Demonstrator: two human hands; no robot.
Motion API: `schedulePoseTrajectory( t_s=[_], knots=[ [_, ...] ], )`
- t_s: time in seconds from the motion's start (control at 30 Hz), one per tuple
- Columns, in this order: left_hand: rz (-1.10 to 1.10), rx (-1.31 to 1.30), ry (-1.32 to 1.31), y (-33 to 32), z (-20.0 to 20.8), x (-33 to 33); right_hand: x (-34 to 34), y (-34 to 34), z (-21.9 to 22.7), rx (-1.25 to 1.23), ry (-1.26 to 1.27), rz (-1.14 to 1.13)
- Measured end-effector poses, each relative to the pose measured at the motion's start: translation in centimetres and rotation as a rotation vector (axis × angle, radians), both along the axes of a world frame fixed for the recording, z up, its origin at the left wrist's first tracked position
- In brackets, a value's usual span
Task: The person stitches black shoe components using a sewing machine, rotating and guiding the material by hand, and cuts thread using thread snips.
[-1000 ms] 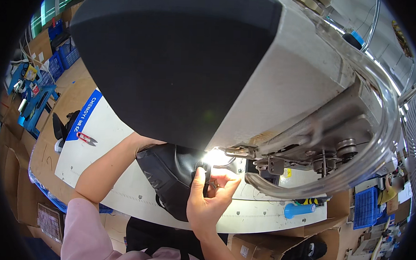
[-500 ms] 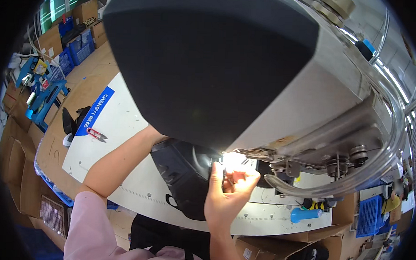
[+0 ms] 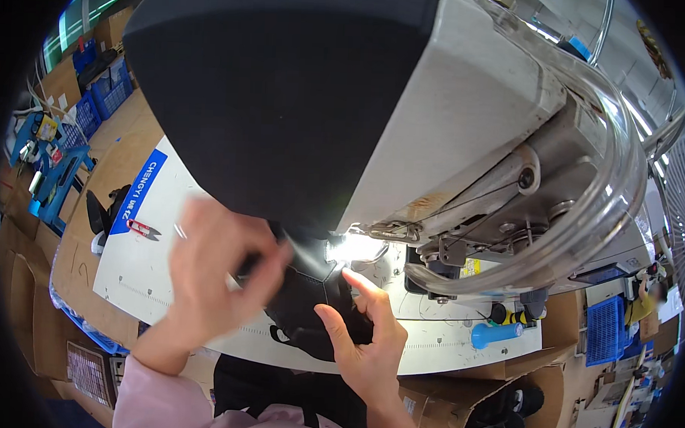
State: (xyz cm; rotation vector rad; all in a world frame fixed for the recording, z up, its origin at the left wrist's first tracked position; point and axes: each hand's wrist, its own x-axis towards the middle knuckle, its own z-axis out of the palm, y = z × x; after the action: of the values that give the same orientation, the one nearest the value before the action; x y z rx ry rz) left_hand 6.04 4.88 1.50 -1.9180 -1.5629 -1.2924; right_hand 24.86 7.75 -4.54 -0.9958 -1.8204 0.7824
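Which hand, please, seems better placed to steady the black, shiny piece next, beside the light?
Right hand, probably: its index finger lies near the bright white light; the blurred left hand is farther away.

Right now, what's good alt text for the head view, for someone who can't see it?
A person's right hand, thumb and forefinger spread, is at a black piece under a lit sewing machine; the left hand is blurred at its left. Red-handled snips and a blue tube lie on the white table.

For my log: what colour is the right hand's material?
The material is black, best in the head view.
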Motion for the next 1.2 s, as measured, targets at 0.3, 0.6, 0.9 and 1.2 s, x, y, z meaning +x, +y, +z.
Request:
schedulePoseTrajectory(
  t_s=[0.3,0.6,0.9,1.2],
  knots=[
    [0.038,-0.175,0.124,-1.0,-6.7,1.9,0.9,0.8,0.0,0.024,-0.188,0.077],
    [0.072,-0.137,0.179,-0.8,-5.5,2.3,1.7,2.6,0.4,-0.075,-0.03,0.282],
    [0.057,-0.074,0.152,-0.3,-5.7,2.1,1.7,2.9,0.4,-0.196,-0.013,0.424],
    [0.047,-0.045,0.127,0.1,-5.5,1.9,1.7,3.3,0.8,-0.259,-0.094,0.377]
  ],
)
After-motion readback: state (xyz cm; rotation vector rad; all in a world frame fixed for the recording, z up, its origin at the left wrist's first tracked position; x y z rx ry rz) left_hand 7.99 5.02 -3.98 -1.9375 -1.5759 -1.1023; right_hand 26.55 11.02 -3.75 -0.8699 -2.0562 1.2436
